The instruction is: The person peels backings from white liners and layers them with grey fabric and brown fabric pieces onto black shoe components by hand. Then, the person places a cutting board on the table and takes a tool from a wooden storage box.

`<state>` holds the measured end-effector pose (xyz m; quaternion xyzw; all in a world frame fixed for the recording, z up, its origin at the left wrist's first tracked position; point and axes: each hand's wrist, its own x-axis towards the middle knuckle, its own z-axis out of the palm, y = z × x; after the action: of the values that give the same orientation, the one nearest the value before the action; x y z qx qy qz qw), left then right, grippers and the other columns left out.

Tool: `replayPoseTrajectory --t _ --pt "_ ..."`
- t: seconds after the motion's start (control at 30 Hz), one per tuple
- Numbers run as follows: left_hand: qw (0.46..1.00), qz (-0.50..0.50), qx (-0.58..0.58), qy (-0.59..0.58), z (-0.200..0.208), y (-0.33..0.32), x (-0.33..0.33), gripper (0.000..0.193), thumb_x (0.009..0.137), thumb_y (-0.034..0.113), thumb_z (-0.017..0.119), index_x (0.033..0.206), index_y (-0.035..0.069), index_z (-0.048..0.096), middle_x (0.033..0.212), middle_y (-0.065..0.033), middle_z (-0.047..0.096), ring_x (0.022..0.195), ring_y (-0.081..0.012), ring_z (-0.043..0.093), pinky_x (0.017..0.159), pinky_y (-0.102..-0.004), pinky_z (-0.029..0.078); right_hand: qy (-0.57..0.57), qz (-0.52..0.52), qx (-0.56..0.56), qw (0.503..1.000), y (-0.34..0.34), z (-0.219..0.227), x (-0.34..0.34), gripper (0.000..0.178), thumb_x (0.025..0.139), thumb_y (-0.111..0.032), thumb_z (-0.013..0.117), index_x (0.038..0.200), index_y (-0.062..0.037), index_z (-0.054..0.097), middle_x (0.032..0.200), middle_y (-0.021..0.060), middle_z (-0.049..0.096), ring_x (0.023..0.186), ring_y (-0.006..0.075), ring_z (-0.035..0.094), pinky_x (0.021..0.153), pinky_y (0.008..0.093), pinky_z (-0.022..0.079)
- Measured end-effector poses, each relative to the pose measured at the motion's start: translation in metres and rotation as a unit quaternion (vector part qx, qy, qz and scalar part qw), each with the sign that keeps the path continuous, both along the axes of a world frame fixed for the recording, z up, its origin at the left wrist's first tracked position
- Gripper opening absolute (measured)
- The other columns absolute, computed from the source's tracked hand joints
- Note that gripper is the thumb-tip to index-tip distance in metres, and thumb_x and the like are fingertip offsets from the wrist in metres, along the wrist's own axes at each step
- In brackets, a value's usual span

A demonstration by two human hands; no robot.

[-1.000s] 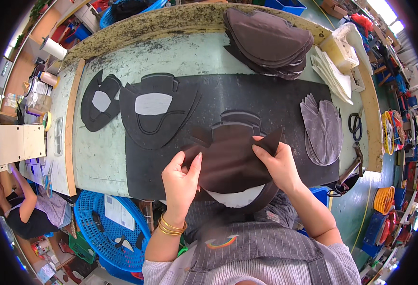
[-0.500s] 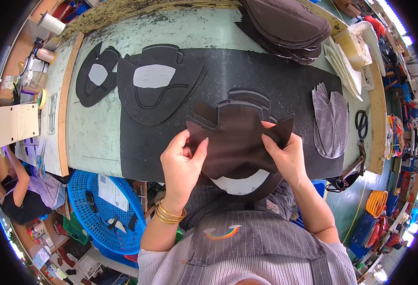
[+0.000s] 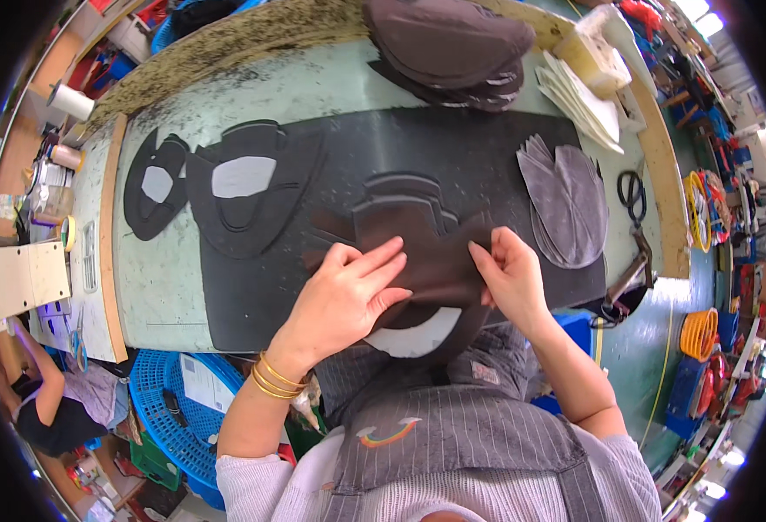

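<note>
A dark brown, leather-like cut piece [image 3: 436,280] with pointed tabs lies in front of me at the near edge of the black mat [image 3: 265,300]. It rests over similar shaped black pieces [image 3: 402,185], whose layered edges stick out beyond it. A white patch [image 3: 426,334] shows below its near side. My left hand [image 3: 341,300] lies on the brown piece with its fingers stretched out. At the piece's right tab, my right hand [image 3: 513,280] is closed, pinching the edge between thumb and fingers.
Black pieces with white patches [image 3: 244,177] lie to the left. A brown stack [image 3: 452,43] sits at the far side. Rightward are grey cut pieces [image 3: 567,204], black-handled scissors [image 3: 632,196] and a hammer [image 3: 631,277]. A blue basket [image 3: 161,413] stands below left, near another person [image 3: 61,400].
My left hand has let go of the left tab and moved inward, flat onto the piece. My right hand still pinches the right tab. The view has shifted a little.
</note>
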<state>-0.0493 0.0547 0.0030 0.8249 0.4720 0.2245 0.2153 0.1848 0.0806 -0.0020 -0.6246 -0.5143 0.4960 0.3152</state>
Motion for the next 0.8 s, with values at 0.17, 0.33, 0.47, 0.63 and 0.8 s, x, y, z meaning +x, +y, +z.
replayPoseTrajectory --t 0.17,0.33,0.47,0.63,0.8 --pt "0.999 -0.016 0.0 0.042 0.003 -0.017 0.007 0.067 0.074 0.048 0.068 0.122 0.001 0.058 0.135 -0.0094 0.051 0.094 -0.0302 0.047 0.089 -0.0372 0.043 0.004 -0.003 0.01 1.0 -0.004 -0.004 0.006 0.017 0.088 -0.011 0.062 0.085 -0.0009 0.048 0.058 0.0031 0.054 0.041 0.0079 0.052 0.035 0.024 0.037" --pt "0.998 -0.035 0.007 0.053 0.014 -0.042 -0.002 0.058 0.072 0.029 0.072 0.119 -0.002 0.057 0.131 -0.0138 0.052 0.112 -0.0331 0.049 0.096 -0.0399 0.042 -0.311 0.035 0.3 0.901 -0.004 -0.025 0.022 0.016 0.083 -0.008 0.063 0.092 -0.0007 0.052 0.06 0.0125 0.055 0.043 0.0267 0.055 0.044 0.0357 0.047" --pt "0.999 -0.037 0.007 0.029 0.009 -0.053 -0.015 0.051 0.064 -0.003 0.062 0.115 -0.003 0.057 0.125 -0.0168 0.055 0.118 -0.0338 0.051 0.098 -0.0401 0.045 -0.259 0.291 0.425 0.817 -0.012 0.018 0.043 0.042 0.071 -0.005 0.064 0.112 -0.0007 0.056 0.094 0.0132 0.062 0.088 0.0305 0.061 0.071 0.0377 0.052" --pt "0.997 -0.053 0.032 0.042 0.004 -0.051 -0.018 0.057 0.061 -0.005 0.062 0.118 0.001 0.057 0.125 -0.0159 0.055 0.116 -0.0326 0.053 0.095 -0.0373 0.048 -0.162 0.464 0.381 0.783 0.001 0.0 0.027 0.052 0.068 -0.007 0.067 0.118 -0.002 0.057 0.121 0.015 0.055 0.112 0.0293 0.053 0.097 0.0407 0.044" --pt "0.993 -0.063 -0.084 -0.046 -0.001 -0.059 -0.029 0.029 0.084 0.022 0.062 0.112 0.015 0.068 0.135 -0.0143 0.05 0.132 -0.0388 0.036 0.111 -0.0489 0.022 0.029 0.538 0.312 0.782 0.014 -0.001 0.037 0.047 0.093 -0.043 0.047 0.092 -0.003 0.072 0.122 0.0159 0.057 0.119 0.04 0.046 0.098 0.0514 0.035"
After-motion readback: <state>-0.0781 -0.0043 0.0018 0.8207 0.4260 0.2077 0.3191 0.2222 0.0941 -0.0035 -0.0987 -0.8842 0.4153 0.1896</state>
